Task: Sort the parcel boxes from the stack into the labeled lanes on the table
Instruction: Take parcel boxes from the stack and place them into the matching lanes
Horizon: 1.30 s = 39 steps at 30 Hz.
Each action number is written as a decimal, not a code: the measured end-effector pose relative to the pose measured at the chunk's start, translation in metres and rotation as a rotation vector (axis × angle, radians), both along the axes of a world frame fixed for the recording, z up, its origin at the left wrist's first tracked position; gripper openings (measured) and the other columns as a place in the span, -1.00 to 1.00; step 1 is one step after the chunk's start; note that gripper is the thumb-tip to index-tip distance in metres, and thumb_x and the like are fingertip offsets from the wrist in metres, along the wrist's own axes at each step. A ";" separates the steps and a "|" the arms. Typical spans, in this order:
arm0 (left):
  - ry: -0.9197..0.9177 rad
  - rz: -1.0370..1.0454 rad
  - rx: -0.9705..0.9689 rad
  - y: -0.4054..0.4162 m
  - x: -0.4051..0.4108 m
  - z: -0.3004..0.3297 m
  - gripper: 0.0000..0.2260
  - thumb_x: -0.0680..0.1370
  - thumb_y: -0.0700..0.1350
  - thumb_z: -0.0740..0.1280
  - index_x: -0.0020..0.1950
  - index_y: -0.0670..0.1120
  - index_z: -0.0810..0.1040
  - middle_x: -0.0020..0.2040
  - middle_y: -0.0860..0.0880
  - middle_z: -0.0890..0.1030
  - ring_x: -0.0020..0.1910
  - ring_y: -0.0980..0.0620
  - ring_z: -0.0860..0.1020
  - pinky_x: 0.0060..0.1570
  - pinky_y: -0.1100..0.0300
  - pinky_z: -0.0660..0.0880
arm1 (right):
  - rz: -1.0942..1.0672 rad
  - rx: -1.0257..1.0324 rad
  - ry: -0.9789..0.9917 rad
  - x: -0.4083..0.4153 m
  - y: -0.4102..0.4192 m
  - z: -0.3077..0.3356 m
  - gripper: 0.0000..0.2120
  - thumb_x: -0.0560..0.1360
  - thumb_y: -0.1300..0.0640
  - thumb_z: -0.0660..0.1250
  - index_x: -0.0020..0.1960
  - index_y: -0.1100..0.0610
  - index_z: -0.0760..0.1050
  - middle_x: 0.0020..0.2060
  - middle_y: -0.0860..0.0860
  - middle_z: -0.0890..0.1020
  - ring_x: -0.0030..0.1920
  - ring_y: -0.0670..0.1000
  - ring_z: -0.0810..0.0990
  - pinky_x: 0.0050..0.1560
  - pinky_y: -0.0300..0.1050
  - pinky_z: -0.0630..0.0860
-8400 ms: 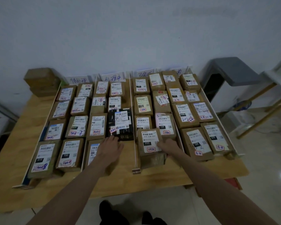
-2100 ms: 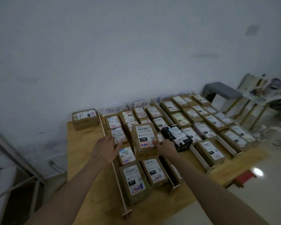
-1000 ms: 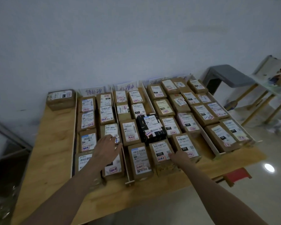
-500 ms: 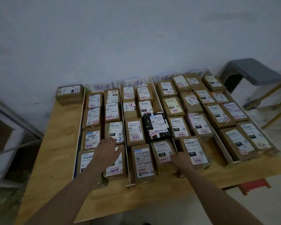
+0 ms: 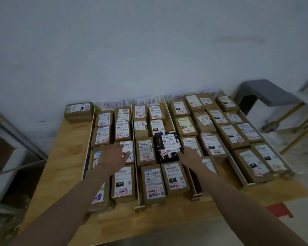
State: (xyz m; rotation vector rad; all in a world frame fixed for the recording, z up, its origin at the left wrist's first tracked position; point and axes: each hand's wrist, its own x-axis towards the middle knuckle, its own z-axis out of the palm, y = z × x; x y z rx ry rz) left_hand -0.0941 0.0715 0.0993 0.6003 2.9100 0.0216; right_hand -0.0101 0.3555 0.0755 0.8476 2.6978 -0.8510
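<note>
Next box: table's 11 o'clock corner; likely light, stiff; grip its short sides.
Left hand: flat, released.
Right hand: released beside black parcel.

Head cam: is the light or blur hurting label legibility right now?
Head view: dim and soft; large marks like 122 on a near box read, fine print doesn't. Far-right boxes smear. Wide-angle bends the table edge. Floor glare at right, off the parcels.

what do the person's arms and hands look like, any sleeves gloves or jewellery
Both arms are bare as far up as the picture shows, with no sleeve in view. The left hand and right hand wear no gloves. No watch, bracelet or ring is visible, though the dim light hides fine detail.
</note>
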 end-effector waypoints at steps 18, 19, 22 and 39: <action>0.170 0.272 0.058 -0.189 -0.032 0.069 -0.52 0.65 0.18 0.07 0.44 -0.08 0.38 0.38 -0.08 0.45 0.34 -0.08 0.43 0.37 0.04 0.31 | 0.408 0.364 0.368 -0.096 -0.203 0.107 -0.51 0.65 -0.09 0.08 0.45 0.20 0.27 0.38 0.16 0.40 0.40 0.17 0.35 0.35 0.09 0.37; 0.174 0.270 0.056 -0.201 -0.034 0.070 -0.52 0.65 0.18 0.07 0.45 -0.09 0.38 0.38 -0.08 0.45 0.35 -0.08 0.43 0.37 0.04 0.30 | 0.410 0.365 0.365 -0.099 -0.216 0.107 -0.51 0.65 -0.09 0.07 0.45 0.20 0.27 0.38 0.15 0.41 0.40 0.16 0.35 0.35 0.09 0.36; 0.166 0.261 0.062 -0.238 -0.044 0.068 -0.51 0.66 0.17 0.06 0.47 -0.10 0.36 0.41 -0.09 0.43 0.38 -0.09 0.40 0.40 0.04 0.27 | 0.420 0.358 0.343 -0.108 -0.256 0.105 -0.49 0.66 -0.08 0.05 0.50 0.19 0.23 0.43 0.15 0.36 0.45 0.16 0.29 0.42 0.09 0.30; 0.113 0.164 0.061 -0.368 -0.117 0.050 -0.47 0.66 0.18 0.03 0.51 -0.11 0.31 0.45 -0.09 0.39 0.41 -0.09 0.37 0.43 0.01 0.26 | 0.359 0.361 0.254 -0.159 -0.409 0.073 -0.52 0.65 -0.03 0.07 0.49 0.19 0.24 0.42 0.16 0.36 0.43 0.16 0.31 0.38 0.09 0.32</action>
